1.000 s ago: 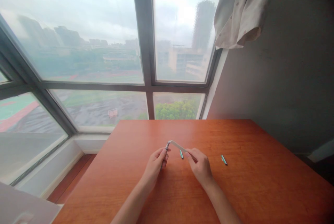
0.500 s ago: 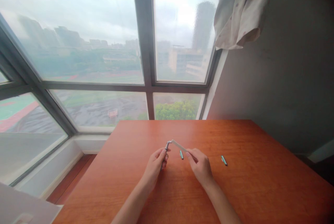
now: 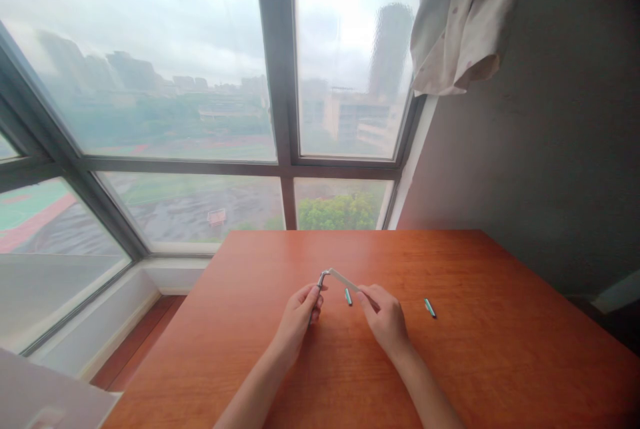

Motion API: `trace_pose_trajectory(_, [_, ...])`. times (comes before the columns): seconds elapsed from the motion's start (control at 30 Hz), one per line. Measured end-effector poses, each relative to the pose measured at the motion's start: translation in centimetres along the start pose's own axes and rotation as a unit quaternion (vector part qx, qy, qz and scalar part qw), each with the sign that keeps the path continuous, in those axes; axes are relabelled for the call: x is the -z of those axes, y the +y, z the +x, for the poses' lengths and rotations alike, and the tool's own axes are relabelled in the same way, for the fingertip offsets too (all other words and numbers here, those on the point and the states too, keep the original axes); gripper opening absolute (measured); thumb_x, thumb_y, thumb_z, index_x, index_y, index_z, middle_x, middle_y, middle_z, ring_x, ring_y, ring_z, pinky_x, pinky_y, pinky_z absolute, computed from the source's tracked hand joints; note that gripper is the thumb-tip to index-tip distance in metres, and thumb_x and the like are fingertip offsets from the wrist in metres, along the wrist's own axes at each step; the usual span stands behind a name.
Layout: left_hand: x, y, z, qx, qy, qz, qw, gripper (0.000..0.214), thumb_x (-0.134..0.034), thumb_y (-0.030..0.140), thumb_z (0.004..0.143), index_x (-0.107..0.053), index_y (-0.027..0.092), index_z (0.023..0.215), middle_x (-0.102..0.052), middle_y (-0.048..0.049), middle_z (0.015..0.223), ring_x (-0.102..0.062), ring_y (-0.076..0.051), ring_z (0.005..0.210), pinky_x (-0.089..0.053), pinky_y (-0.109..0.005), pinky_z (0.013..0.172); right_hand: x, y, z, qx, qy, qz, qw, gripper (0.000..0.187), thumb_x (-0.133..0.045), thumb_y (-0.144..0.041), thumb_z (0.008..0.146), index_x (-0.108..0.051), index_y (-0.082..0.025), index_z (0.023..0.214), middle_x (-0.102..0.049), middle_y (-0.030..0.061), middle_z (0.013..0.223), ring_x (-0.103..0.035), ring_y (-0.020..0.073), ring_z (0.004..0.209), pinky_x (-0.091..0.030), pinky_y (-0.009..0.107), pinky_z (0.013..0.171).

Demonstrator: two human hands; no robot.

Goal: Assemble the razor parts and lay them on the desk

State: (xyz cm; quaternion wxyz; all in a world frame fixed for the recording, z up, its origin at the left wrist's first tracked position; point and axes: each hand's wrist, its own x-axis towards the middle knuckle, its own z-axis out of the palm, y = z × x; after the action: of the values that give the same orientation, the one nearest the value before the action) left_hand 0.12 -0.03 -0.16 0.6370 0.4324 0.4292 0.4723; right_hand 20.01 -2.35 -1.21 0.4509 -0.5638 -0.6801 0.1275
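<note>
My left hand [image 3: 301, 312] is closed around a razor handle [image 3: 321, 279], its slim metallic neck pointing up and bending to the right at the tip. In my right hand [image 3: 384, 317] a thin, flat, pale stick [image 3: 344, 278] is pinched between thumb and fingers. The stick slants up to the left, and its far end meets or nearly meets the razor handle's tip; I cannot tell whether they touch. Between my hands, a little beyond them, lies a small green-and-black razor cartridge [image 3: 349, 297]. Another razor cartridge [image 3: 430, 308] lies to the right of my right hand.
Everything is over a reddish-brown wooden table [image 3: 500, 362]. Beyond its far edge stand large windows with a grey frame [image 3: 285, 165]. A pale curtain [image 3: 460, 29] hangs at the upper right, beside a grey wall [image 3: 540, 149].
Almost nothing differs. Both hands keep the same hold and position, with the stick's end still at the razor handle's tip.
</note>
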Motion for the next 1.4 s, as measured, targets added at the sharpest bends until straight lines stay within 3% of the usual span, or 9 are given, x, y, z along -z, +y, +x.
trace_pose_trajectory(0.57, [0.07,-0.01,-0.03,-0.001,-0.003,0.003,1.0,0.045,-0.065,0.054,0.074,-0.065,0.015,0.095,-0.048,0.0039,0.062,-0.035,-0.006,0.045,-0.02,-0.019,0.042,0.04,0.31,-0.08,-0.012,0.021,0.005,1.0,0.026,-0.047,-0.033,0.092,-0.07,-0.02,0.092,-0.065,0.0047,0.076,-0.06,0.0168,0.068,-0.045,0.024,0.065])
trace_pose_trajectory(1.4, [0.08,0.13,-0.1,0.002,-0.009,0.0,1.0,0.043,-0.063,0.052,0.076,-0.064,0.014,0.095,-0.047,0.0031,0.063,-0.034,-0.005,0.046,-0.019,-0.018,0.041,0.11,-0.33,-0.01,-0.012,-0.016,0.041,0.999,0.029,-0.047,-0.033,0.092,-0.072,-0.02,0.089,-0.067,0.0055,0.077,-0.062,0.0177,0.071,-0.047,0.025,0.066])
